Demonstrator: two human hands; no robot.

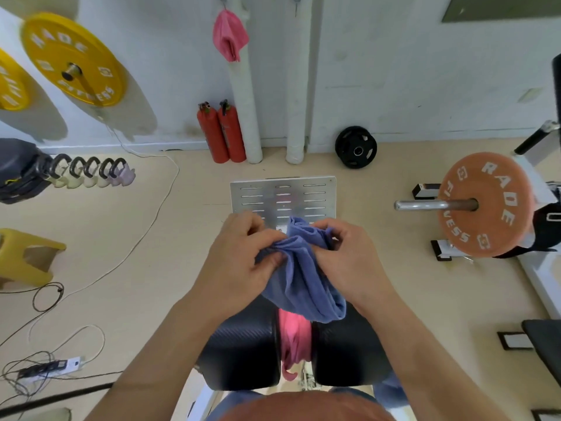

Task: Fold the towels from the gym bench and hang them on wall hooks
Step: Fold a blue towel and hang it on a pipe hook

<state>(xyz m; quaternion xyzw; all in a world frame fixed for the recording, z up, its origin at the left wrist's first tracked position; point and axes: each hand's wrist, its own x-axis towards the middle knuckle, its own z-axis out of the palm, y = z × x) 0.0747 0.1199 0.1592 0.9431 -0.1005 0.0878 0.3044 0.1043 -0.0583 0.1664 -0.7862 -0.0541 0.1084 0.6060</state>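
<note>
Gym room, pale floor. The black bench (243, 344) sits directly below me, with a pink towel (296, 338) lying in the gap between its two pads. Above it I hold the blue towel (303, 278), bunched and not yet folded. My left hand (243, 256) pinches a gathered edge with curled fingers, and my right hand (349, 256) grips the opposite side likewise. Recommendation: locate two corners, draw the cloth taut, and align the edges before halving. On the far wall a second pink towel (229, 34) hangs from a hook, and the free hook (296, 3) to its right appears available.
</note>
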